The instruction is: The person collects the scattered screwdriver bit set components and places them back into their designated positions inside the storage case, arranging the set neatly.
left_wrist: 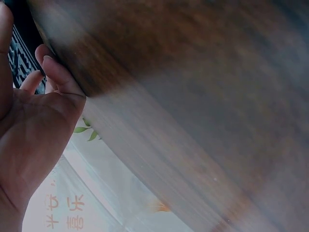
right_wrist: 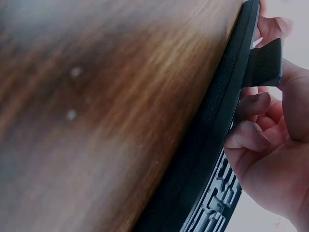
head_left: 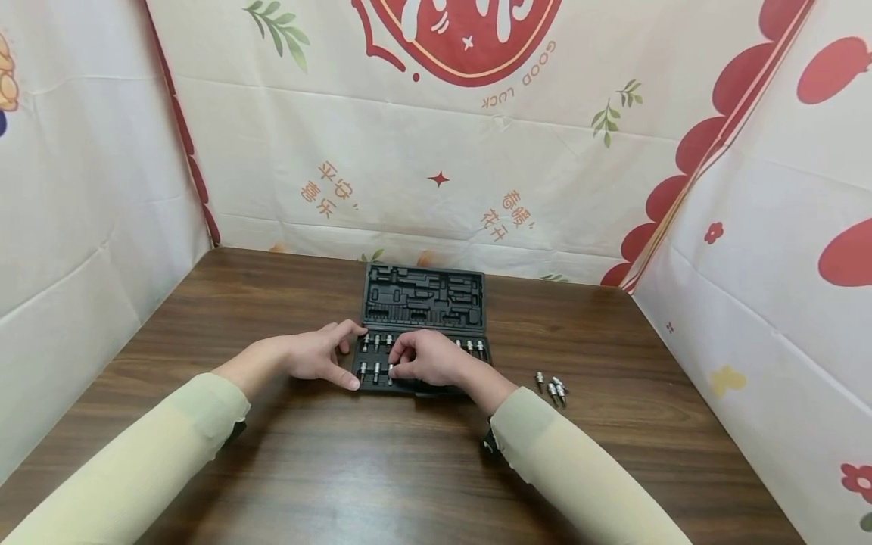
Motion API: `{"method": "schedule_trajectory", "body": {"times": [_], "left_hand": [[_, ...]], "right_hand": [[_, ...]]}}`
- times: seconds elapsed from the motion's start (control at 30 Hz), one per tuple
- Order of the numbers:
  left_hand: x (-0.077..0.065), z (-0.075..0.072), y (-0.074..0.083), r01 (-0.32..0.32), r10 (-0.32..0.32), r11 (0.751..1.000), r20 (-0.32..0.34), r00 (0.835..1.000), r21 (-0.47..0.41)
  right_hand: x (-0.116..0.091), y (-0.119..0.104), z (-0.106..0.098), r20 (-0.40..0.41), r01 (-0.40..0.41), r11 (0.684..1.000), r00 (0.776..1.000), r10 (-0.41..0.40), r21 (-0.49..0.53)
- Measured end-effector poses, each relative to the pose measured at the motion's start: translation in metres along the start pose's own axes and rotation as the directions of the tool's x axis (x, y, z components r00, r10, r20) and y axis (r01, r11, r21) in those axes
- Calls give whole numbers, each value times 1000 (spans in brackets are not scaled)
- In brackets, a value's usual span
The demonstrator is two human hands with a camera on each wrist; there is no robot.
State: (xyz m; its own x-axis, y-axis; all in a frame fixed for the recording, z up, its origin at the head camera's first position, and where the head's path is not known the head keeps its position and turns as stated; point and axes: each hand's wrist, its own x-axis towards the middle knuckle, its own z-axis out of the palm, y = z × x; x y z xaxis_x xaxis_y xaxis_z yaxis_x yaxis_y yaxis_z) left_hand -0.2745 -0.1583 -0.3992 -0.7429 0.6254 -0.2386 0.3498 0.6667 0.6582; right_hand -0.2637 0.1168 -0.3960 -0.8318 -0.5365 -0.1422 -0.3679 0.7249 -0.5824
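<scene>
A black plastic socket case lies open on the table, its moulded lid tilted back toward the wall. Silver bit sockets with dark tips stand in two rows inside. My right hand reaches over the case and pinches a bit socket at the third place of the front row. That hand hides the middle of the case. Along the case's left end lies my left hand, thumb at the front corner and forefinger near the hinge side. In the right wrist view, a black latch tab juts from the front edge.
Several loose bit sockets lie on the brown wooden table, right of the case. A printed cloth hangs behind the table, with more cloth at both sides.
</scene>
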Motion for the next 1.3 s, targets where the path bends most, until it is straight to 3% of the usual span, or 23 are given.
{"method": "schedule_trajectory", "body": {"times": [0.43,0.67,0.77,0.97,1.3], "left_hand": [[1,0,2,6,-6,1000,2,1000,11],[1,-1,3,21,-21,1000,12,1000,21],[1,-1,3,26,-26,999,13,1000,20],[1,-1,3,26,-26,999,11,1000,19],[-1,0,5,20,-20,1000,12,1000,11]], "right_hand": [[-2,0,-3,-18,17,999,1000,-18,-43],[-7,-6,-3,-43,71,956,995,-87,-284],[-7,-9,-2,-48,70,943,995,-90,-325],[-7,-8,-1,-59,27,959,997,-46,-284],[-9,-3,-3,-36,80,975,995,-90,-206]]}}
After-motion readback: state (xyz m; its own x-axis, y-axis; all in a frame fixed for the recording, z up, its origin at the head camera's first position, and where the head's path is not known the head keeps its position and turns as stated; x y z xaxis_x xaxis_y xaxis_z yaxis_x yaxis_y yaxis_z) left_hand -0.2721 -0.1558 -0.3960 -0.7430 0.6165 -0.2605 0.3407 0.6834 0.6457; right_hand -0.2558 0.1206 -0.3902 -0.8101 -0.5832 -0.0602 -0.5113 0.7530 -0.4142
